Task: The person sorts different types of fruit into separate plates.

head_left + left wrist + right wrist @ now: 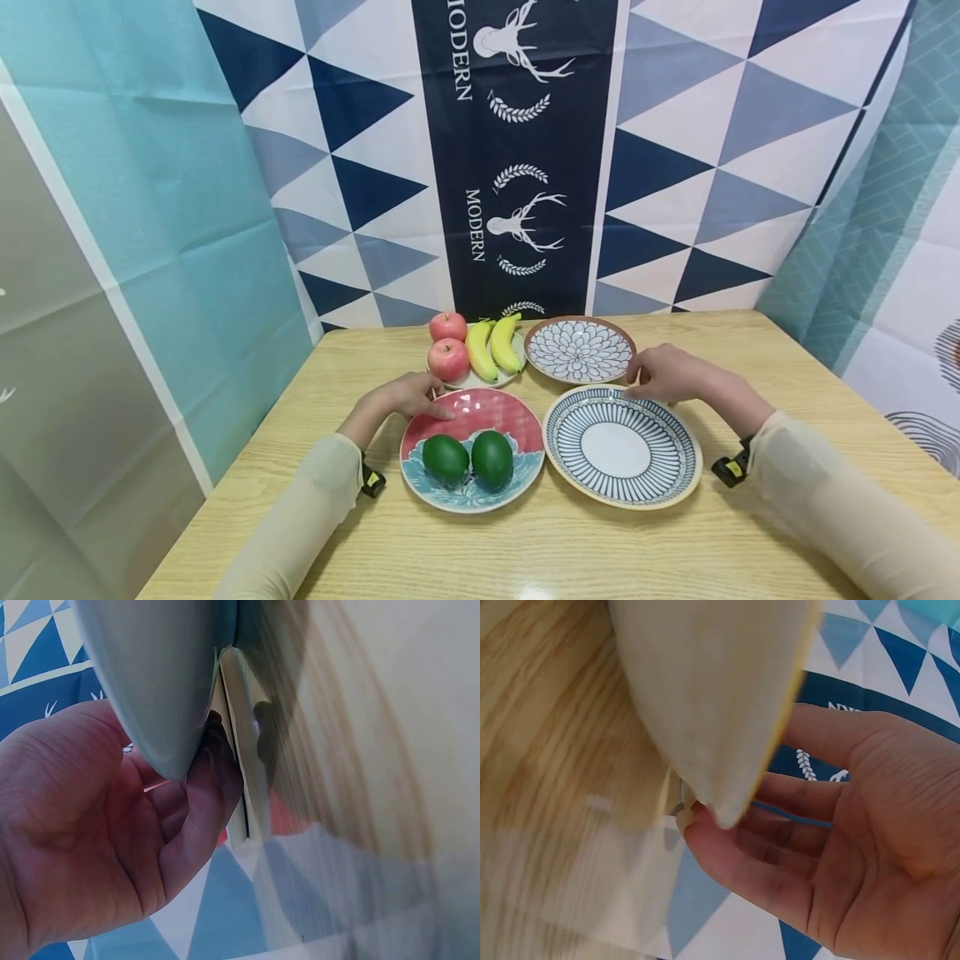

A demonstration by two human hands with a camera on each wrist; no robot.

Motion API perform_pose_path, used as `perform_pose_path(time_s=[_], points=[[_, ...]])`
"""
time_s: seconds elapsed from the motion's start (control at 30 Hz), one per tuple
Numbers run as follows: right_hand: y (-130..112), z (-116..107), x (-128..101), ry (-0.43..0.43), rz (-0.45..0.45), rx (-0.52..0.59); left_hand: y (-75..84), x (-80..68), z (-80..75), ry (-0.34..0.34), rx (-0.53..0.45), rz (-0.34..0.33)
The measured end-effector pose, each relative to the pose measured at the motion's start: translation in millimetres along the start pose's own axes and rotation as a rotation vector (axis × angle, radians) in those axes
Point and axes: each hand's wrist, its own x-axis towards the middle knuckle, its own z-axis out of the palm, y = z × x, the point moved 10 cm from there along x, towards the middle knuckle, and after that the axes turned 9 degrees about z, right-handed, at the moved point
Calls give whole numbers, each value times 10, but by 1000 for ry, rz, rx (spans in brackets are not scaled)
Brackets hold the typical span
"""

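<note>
My left hand [411,395] holds the upper left rim of a red and blue plate [491,408], thumb over the edge. Two dark green avocados, one on the left [446,460] and one on the right [492,460], lie on it. In the left wrist view, fingers reach beneath the pale plate [161,667]. My right hand [663,372] grips the upper right rim of a blue-and-white striped plate [617,450] that has nothing on it. From the right wrist, its pale underside [712,690] shows, with fingers curled under the edge.
Behind the red plate, a small plate [516,379] carries two apples [448,360] and two bananas [506,343]. A brown-rimmed plate with a petal pattern [580,350] stands at the back, close behind the striped plate. A patterned cloth [517,208] hangs behind the wooden table [480,554].
</note>
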Motion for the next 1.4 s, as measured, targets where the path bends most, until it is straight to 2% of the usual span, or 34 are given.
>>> perform_pose_path(time_s=[0.5, 1.0, 1.4], points=[[8, 99, 38, -24, -6, -2, -32, 7, 1, 3, -7, -9], [54, 104, 43, -26, 2, -10, -8, 9, -10, 7, -7, 2], [18, 117, 38, -33, -4, -15, 1, -18, -11, 12, -10, -21]])
